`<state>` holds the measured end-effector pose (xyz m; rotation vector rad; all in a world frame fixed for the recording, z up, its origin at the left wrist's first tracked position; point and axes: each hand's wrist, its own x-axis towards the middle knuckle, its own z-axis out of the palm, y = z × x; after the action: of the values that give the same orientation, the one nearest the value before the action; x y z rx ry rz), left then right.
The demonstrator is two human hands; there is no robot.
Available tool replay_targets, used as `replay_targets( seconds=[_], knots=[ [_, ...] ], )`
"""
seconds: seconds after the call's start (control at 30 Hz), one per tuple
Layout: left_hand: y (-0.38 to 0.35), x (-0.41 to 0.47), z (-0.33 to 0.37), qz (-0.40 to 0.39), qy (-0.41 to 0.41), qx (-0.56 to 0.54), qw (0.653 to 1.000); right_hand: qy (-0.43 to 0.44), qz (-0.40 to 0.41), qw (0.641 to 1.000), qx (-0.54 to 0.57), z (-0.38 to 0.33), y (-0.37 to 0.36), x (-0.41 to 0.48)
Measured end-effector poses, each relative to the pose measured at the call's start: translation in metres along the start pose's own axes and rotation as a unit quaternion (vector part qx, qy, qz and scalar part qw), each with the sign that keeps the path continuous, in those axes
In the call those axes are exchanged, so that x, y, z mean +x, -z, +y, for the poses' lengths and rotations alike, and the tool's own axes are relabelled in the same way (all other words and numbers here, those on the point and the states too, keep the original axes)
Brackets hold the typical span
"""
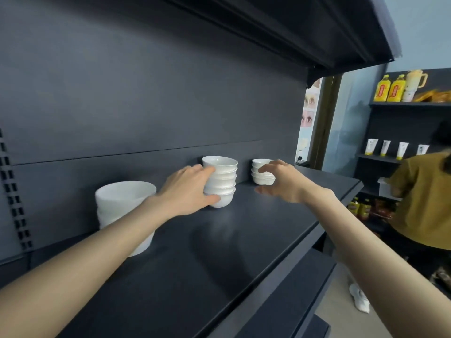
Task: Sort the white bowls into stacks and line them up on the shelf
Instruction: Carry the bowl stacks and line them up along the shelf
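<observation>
Three stacks of white bowls stand along the back of the dark shelf (pixel 219 240). A stack of large bowls (pixel 122 203) is at the left, partly hidden by my left forearm. The middle stack of medium bowls (pixel 223 176) is held by my left hand (pixel 190 189), fingers near its top and thumb at its base. A short stack of small bowls (pixel 260 175) stands at the right. My right hand (pixel 280 181) hovers in front of that short stack with fingers spread, holding nothing.
The shelf's front edge (pixel 292 247) runs diagonally, with a lower shelf below it. Another shelf hangs close overhead (pixel 292 28). At the right a person in a mustard shirt (pixel 422 203) stands by a second rack with yellow bottles (pixel 388 90) and tubes.
</observation>
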<state>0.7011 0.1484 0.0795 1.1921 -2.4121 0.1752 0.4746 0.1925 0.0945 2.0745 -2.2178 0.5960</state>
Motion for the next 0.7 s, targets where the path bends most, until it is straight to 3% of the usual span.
replay_targets(
  seconds=[0.13,0.37,0.47,0.7],
  knots=[
    [-0.025,0.048,0.006,0.03,0.04,-0.022,0.999,0.037,0.012,0.998,0.04,0.039,-0.009,0.053],
    [-0.086,0.075,0.01,0.045,0.214,-0.096,0.971,0.144,-0.041,0.982,0.116,0.078,-0.044,0.138],
    [-0.111,0.084,0.011,0.043,0.282,-0.152,0.946,0.181,-0.083,0.965,0.173,0.088,-0.058,0.165],
    [-0.146,0.097,0.012,0.125,0.367,-0.321,0.864,0.186,-0.191,0.892,0.365,0.093,-0.086,0.207]
  ],
)
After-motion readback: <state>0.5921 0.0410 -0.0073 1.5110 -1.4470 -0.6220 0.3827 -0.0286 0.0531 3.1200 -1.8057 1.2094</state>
